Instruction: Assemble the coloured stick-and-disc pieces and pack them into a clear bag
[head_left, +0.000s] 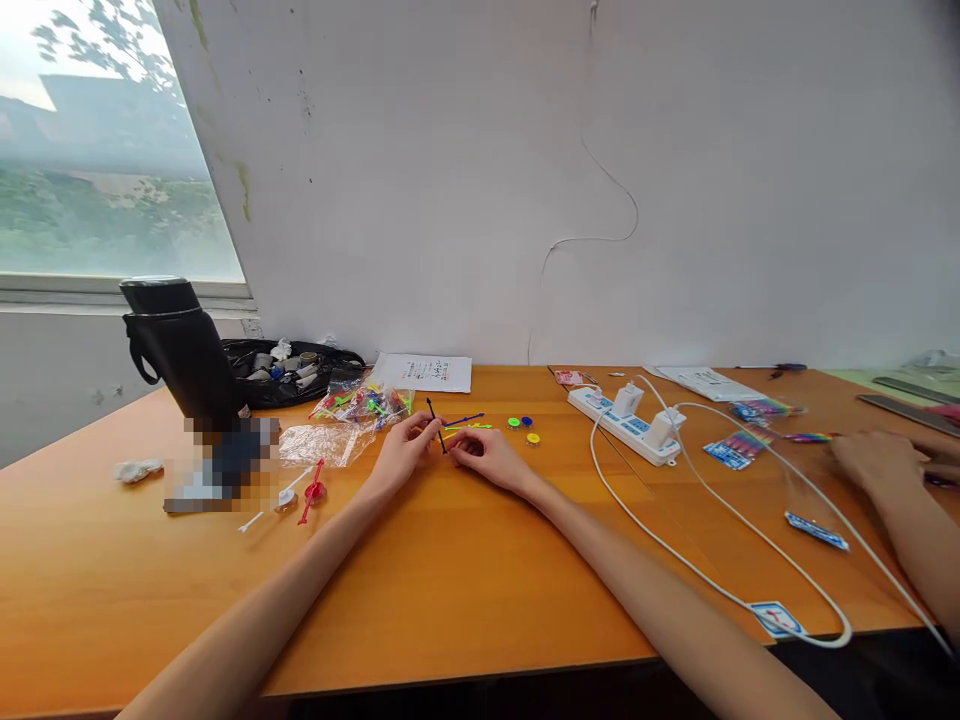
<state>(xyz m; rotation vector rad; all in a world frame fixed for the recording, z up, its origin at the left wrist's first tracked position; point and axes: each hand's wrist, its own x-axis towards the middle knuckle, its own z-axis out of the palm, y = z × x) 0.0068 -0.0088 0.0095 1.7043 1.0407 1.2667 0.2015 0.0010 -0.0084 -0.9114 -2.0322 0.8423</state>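
My left hand (405,450) and my right hand (487,457) meet at the middle of the orange table (450,580), both pinching a thin black plastic stick (435,420) that points up and away. Just behind them lie a blue stick (466,419) and a yellow-green stick (472,427). Small round discs, green (514,423), blue (526,421) and yellow (532,438), sit to the right of the sticks. A clear bag of coloured plastic parts (360,404) lies behind my left hand.
A black flask (180,350) stands at the left, with a red spinner piece (313,490) and white parts near it. A white power strip (622,420) with cables crosses the right side. Another person's hand (874,455) rests at the far right among coloured packets.
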